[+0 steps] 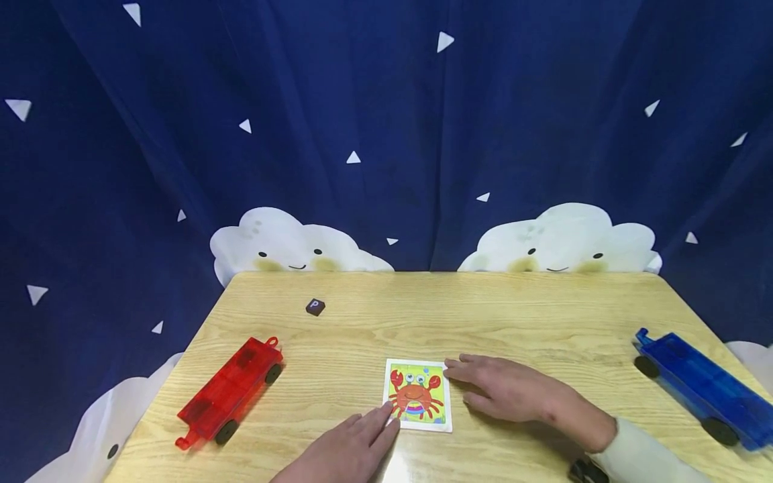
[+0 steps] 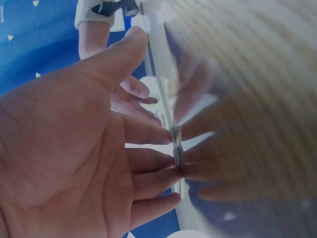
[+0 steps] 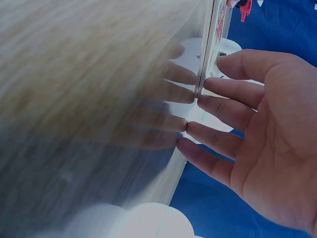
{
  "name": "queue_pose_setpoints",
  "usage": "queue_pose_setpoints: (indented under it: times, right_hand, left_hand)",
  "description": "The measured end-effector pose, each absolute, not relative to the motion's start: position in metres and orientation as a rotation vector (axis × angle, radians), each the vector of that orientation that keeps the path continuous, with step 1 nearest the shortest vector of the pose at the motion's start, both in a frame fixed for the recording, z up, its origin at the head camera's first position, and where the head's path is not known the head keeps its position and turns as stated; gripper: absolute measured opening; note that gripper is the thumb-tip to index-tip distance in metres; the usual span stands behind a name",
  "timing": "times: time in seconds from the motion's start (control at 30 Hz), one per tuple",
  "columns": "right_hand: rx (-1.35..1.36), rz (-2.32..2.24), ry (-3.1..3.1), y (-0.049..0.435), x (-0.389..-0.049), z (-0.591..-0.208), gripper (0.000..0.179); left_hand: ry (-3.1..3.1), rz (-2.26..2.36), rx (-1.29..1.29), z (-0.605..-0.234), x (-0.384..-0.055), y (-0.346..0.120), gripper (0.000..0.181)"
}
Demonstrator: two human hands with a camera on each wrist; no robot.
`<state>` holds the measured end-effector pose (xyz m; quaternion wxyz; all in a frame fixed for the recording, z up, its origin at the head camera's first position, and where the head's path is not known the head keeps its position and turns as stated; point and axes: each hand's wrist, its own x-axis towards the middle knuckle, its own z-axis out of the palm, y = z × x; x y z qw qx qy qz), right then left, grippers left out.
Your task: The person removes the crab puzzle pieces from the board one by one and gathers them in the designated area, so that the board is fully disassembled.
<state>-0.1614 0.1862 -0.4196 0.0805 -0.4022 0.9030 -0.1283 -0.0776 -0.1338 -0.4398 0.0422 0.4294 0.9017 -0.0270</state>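
One sq. crab tile (image 1: 418, 394) lies flat on the wood table (image 1: 483, 315) btwn my L hand (image 1: 345, 451) and my R hand (image 1: 504, 386), both w/ fingers extended, clamped on nothing. My L touches the tile's near-left edge w/ its fingertips; my R has its fingertips at the far-right corner. Out to the L of my L hand, a bit farther from me, stands a red wagon (image 1: 232, 389); off my R hand's right side, well apart, a blue wagon (image 1: 703, 386). Beyond my L hand lies a dark block (image 1: 315, 307) marked "P," w/ a navy cloud-print curtain (image 1: 386, 100) behind.
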Motion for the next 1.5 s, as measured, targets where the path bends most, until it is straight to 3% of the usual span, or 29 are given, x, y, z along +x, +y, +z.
queue_pose_setpoints:
  times: [1.13,1.27,1.5]
  right_hand:
    - [-1.207,-0.386,2.716,0.183,-0.165,-0.42,0.04]
    - [-1.222,-0.479,2.733,0.183,-0.172,-0.414,0.04]
    - [-1.182,-0.965,2.518,0.172,-0.205,-0.413,0.03]
  left_hand:
    - [2.674,0.114,1.241,-0.434,-0.077,-0.135,0.093]
    - [2.655,0.164,1.236,-0.423,-0.081,-0.131,0.085]
    - [2.634,0.158,1.538,-0.419,-0.096,-0.12,0.064]
